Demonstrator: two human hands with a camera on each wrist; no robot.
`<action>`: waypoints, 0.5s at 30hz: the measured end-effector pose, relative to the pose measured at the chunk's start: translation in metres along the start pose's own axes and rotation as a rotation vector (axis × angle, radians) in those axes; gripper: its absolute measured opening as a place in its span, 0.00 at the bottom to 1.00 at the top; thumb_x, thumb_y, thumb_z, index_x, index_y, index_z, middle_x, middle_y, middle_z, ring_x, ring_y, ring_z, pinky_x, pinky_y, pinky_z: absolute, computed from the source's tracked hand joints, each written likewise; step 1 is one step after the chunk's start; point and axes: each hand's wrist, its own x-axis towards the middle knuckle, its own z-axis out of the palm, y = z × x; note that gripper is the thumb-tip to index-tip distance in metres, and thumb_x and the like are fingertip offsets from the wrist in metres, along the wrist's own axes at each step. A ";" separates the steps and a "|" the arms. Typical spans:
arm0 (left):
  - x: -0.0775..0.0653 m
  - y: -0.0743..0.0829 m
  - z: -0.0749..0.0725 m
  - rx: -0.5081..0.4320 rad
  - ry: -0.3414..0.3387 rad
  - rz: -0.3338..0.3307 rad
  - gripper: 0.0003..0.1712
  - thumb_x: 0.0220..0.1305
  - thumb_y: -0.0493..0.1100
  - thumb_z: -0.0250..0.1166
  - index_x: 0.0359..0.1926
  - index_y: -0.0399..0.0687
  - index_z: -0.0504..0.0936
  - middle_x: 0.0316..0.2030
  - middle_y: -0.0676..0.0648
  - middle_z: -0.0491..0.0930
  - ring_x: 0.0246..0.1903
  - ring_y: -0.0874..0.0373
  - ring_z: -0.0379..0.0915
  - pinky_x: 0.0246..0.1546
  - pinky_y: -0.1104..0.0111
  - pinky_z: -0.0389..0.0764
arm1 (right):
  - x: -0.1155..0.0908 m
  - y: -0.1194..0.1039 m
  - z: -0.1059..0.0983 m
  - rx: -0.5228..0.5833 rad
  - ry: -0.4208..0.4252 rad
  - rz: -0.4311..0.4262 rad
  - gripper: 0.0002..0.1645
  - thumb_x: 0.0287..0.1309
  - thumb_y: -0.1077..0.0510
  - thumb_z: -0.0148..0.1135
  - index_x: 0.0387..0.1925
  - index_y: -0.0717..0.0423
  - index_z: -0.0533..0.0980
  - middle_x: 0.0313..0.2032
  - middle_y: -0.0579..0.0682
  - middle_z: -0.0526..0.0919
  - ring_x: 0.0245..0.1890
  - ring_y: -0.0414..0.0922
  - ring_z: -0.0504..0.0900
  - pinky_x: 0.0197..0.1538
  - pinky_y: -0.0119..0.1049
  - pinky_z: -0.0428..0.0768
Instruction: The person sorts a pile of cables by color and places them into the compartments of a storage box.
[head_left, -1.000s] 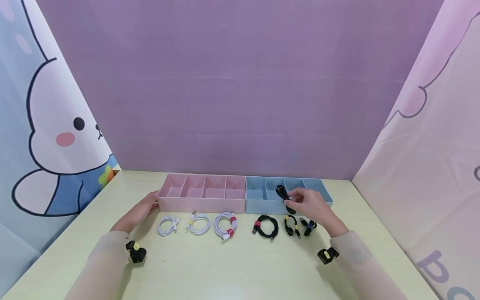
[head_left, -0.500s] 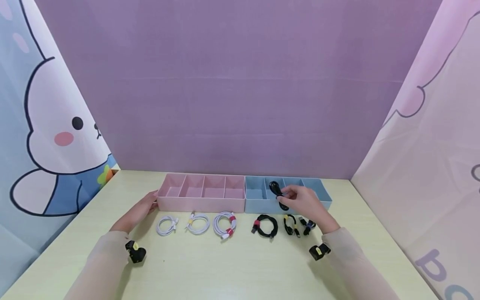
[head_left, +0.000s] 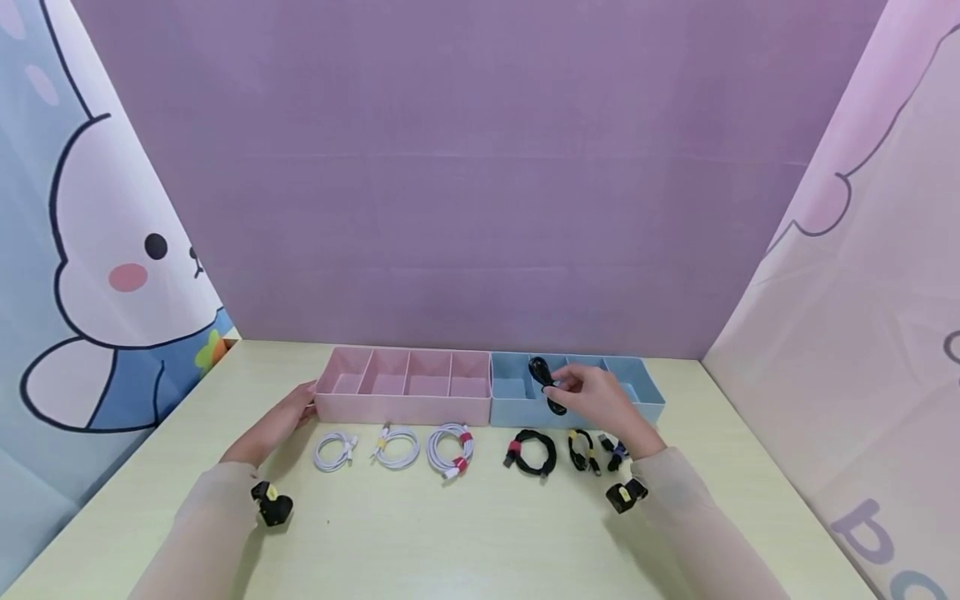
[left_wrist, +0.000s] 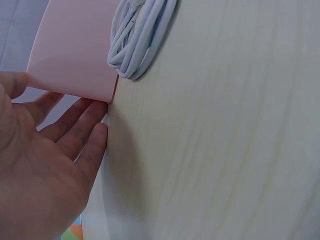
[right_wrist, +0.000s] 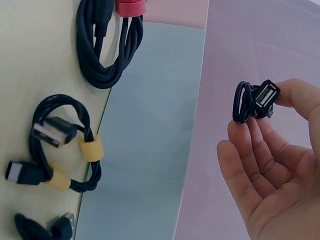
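My right hand pinches a small bundled black USB cable between thumb and fingers. It is held over the front wall of the blue divided box, near the left compartments. In the right wrist view, a USB socket end of the cable faces the camera. My left hand touches the left end of the pink divided box. Its fingers look mostly straight against the pink end wall in the left wrist view.
In front of the boxes lie coiled white cables. Further right are a black cable with red ties, one with yellow ties and a partly covered black one. A purple backdrop stands behind.
My right hand has moved left along the blue box, carrying the black USB cable with it. My left hand has stayed at the pink box.
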 end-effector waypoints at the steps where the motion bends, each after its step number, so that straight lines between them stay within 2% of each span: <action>1: 0.000 0.000 0.000 0.007 0.001 -0.008 0.45 0.78 0.66 0.28 0.78 0.35 0.38 0.76 0.28 0.42 0.72 0.30 0.45 0.71 0.44 0.52 | 0.001 0.000 0.000 0.002 -0.001 0.000 0.25 0.63 0.42 0.67 0.53 0.54 0.80 0.35 0.42 0.84 0.34 0.40 0.82 0.40 0.42 0.81; 3: 0.000 0.000 0.000 0.010 0.003 -0.013 0.46 0.78 0.66 0.28 0.78 0.35 0.38 0.75 0.28 0.42 0.72 0.30 0.45 0.71 0.44 0.52 | 0.003 -0.001 0.000 0.006 -0.004 -0.006 0.25 0.63 0.42 0.67 0.53 0.54 0.80 0.35 0.42 0.84 0.34 0.40 0.82 0.40 0.43 0.81; 9: 0.000 0.000 0.000 -0.018 0.003 0.025 0.44 0.80 0.64 0.29 0.78 0.35 0.39 0.76 0.28 0.42 0.73 0.31 0.45 0.71 0.45 0.51 | 0.010 -0.006 0.003 0.019 -0.002 -0.003 0.24 0.63 0.43 0.67 0.53 0.55 0.81 0.35 0.43 0.84 0.35 0.40 0.81 0.42 0.44 0.81; 15: 0.001 0.001 0.000 0.009 0.010 -0.014 0.46 0.78 0.67 0.29 0.79 0.37 0.38 0.76 0.29 0.42 0.73 0.30 0.44 0.71 0.45 0.50 | 0.020 -0.012 0.007 0.033 -0.008 0.008 0.22 0.63 0.45 0.67 0.52 0.55 0.81 0.37 0.44 0.84 0.37 0.42 0.81 0.41 0.43 0.82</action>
